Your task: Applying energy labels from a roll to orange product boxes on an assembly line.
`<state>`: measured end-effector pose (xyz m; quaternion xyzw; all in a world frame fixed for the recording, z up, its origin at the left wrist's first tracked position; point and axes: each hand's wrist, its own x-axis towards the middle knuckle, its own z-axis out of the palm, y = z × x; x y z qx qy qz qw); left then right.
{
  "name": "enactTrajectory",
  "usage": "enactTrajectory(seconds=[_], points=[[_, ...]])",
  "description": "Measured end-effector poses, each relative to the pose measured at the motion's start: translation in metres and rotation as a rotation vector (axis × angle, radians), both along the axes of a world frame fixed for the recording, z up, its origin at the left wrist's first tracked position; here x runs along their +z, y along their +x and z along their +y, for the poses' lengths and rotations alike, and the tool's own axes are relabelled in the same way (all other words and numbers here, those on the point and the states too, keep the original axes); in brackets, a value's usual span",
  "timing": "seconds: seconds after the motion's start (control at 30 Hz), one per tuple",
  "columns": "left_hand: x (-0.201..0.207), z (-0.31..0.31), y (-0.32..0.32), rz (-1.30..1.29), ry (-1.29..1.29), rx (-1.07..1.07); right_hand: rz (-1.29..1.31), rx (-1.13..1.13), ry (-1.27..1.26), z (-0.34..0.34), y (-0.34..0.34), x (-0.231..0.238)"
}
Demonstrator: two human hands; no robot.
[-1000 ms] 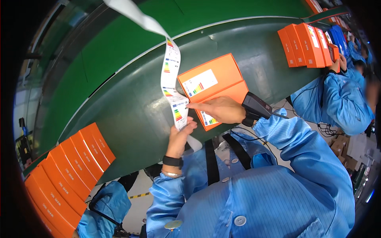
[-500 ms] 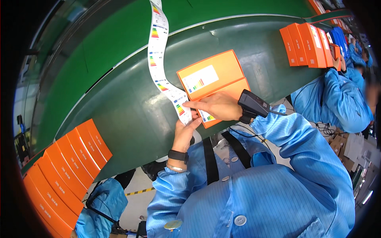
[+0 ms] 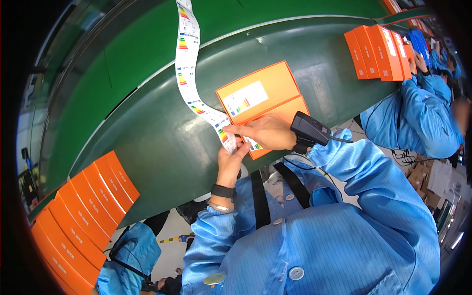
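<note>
A long white strip of energy labels (image 3: 187, 78) with coloured bars runs down from the far side of the bench. My left hand (image 3: 229, 167) is closed on its near end, thumb on the edge. From the right, my right hand (image 3: 269, 132) reaches across, closed at the strip's edge; its index fingertip presses on the last label and its thumb is hidden. An orange box (image 3: 280, 81) with a white label lies beyond my right hand. Under that hand is a second orange box (image 3: 296, 110), its label partly covered. A black scanner-like device (image 3: 310, 129) is strapped to my right wrist.
The boxes lie on a dark green bench top (image 3: 162, 132) beside a brighter green surface (image 3: 147, 44). Orange boxes stand in a row at left (image 3: 81, 211) and right (image 3: 381, 51). A blue-sleeved co-worker (image 3: 413, 115) is at the right, another (image 3: 130, 255) at lower left.
The strip's far part has swung left. My hands hold nearly the same pose on it. The right co-worker's hand has moved up. A dark shape and a blue shoe now show at lower left.
</note>
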<state>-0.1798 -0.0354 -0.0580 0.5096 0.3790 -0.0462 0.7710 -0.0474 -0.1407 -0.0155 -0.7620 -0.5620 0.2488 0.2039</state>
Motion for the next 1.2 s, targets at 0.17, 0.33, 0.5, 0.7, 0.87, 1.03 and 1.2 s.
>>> enactTrajectory(seconds=[0.17, 0.33, 0.5, 0.7, 0.87, 1.03, 1.2], points=[[-0.006, -0.001, -0.003, -0.003, 0.007, 0.007, -0.069, -0.047, 0.062, 0.000, -0.005, -0.006], [-0.004, -0.006, -0.003, 0.013, 0.042, 0.019, 0.137, -0.198, 0.011, 0.002, -0.011, -0.003], [0.002, -0.015, -0.001, 0.058, 0.147, 0.070, -0.263, -0.028, -0.210, 0.003, -0.002, 0.021], [0.004, -0.011, 0.005, 0.036, 0.110, 0.093, -0.248, -0.262, -0.262, -0.043, 0.051, 0.022], [-0.013, -0.004, -0.006, -0.004, 0.149, 0.112, -0.429, -0.332, 0.066, -0.004, -0.003, 0.024], [0.018, -0.014, 0.014, 0.077, 0.170, 0.063, -0.665, -0.359, 0.284, -0.026, -0.006, -0.090], [-0.019, -0.031, 0.008, 0.029, 0.374, 0.135, -0.966, -0.466, -0.055, -0.091, 0.045, -0.066]])
